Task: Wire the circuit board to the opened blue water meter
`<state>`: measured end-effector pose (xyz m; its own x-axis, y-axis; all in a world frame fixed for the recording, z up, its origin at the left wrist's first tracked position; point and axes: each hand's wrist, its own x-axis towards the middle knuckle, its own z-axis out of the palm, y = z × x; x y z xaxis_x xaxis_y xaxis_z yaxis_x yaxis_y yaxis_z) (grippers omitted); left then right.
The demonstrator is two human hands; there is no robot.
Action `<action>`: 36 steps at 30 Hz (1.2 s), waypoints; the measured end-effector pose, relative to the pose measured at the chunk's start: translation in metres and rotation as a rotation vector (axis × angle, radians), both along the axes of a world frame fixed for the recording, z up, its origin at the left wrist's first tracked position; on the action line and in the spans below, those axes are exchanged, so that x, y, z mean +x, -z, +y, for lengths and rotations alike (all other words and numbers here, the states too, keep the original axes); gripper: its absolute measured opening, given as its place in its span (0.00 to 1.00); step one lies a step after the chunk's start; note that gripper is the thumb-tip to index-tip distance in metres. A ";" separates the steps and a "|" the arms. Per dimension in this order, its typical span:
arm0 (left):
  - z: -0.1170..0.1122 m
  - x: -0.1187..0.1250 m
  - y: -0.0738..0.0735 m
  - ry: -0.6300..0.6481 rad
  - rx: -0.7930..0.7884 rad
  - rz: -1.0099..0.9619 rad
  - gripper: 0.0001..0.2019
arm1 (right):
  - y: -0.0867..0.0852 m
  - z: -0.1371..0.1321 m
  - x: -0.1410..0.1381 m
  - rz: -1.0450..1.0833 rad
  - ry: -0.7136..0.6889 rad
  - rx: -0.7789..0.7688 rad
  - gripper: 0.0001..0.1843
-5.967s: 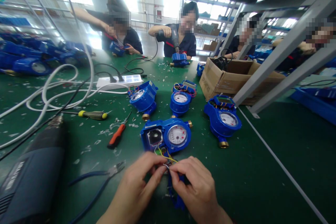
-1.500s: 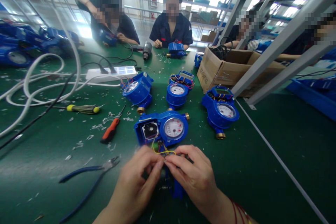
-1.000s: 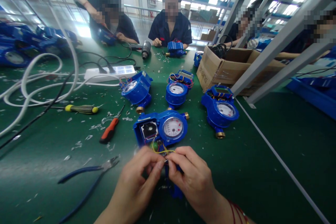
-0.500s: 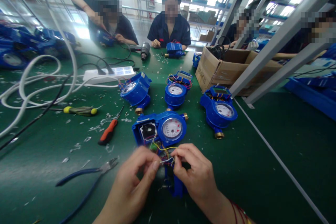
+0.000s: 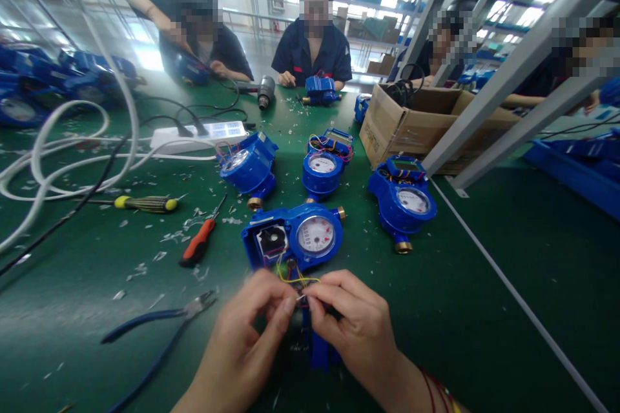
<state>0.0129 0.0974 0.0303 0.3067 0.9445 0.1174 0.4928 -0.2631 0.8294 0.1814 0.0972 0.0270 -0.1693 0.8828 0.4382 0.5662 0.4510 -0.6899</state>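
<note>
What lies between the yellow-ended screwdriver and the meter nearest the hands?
In the head view, an orange-handled screwdriver and pale scraps lie between the yellow-ended screwdriver and that meter.

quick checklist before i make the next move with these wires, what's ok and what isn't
1. Left hand gripping thin wire: ok, fingers pinched on it.
2. Right hand at the same wire: ok, fingers pinched there too.
3. Wire ends joined: cannot tell, too small.
4. Nearest meter's compartment closed: not ok, open with inner parts showing.
5. Pliers set down: ok, lying beside the left hand.
6. Orange screwdriver set down: ok, lying beyond the pliers.
</note>
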 end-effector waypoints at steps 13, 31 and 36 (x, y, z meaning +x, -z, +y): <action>-0.001 0.000 0.000 -0.003 -0.001 0.010 0.07 | -0.001 0.003 0.004 0.167 -0.035 -0.180 0.07; -0.002 0.002 0.005 0.058 0.089 -0.001 0.05 | 0.003 -0.001 -0.001 -0.059 0.069 0.103 0.09; -0.002 0.001 0.001 -0.011 0.021 0.015 0.07 | 0.000 0.001 0.006 0.005 0.121 -0.027 0.09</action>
<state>0.0139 0.0956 0.0296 0.2978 0.9454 0.1326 0.5086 -0.2747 0.8160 0.1869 0.0981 0.0273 -0.0585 0.9080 0.4149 0.6121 0.3610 -0.7036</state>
